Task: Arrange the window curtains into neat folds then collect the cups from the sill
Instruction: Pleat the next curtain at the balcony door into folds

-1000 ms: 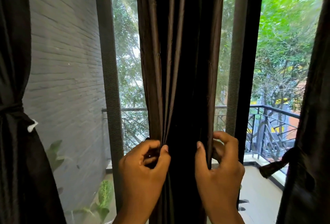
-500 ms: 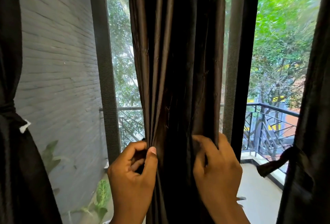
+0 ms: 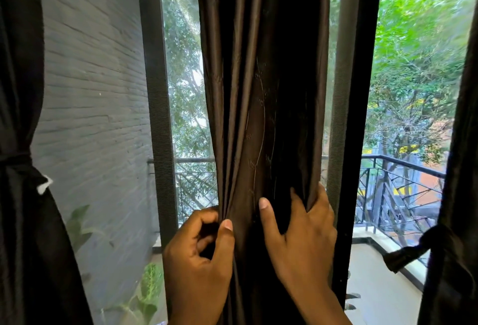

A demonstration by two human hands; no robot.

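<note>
A dark brown middle curtain hangs gathered in vertical folds in front of the window. My left hand pinches the curtain's left edge folds between thumb and fingers. My right hand grips the curtain's right side, fingers wrapped round its edge and thumb pressed on the front. Between the hands the cloth bunches into pleats. No cups or sill show in this view.
A tied-back dark curtain hangs at the left, another with a tie at the right. Dark window frame posts stand either side. Outside are a grey brick wall, a balcony railing and trees.
Both hands have shifted on the curtain: the right hand spread its thumb across the front and pulled the right edge inward. The left hand keeps its pinch. The view moved closer.
</note>
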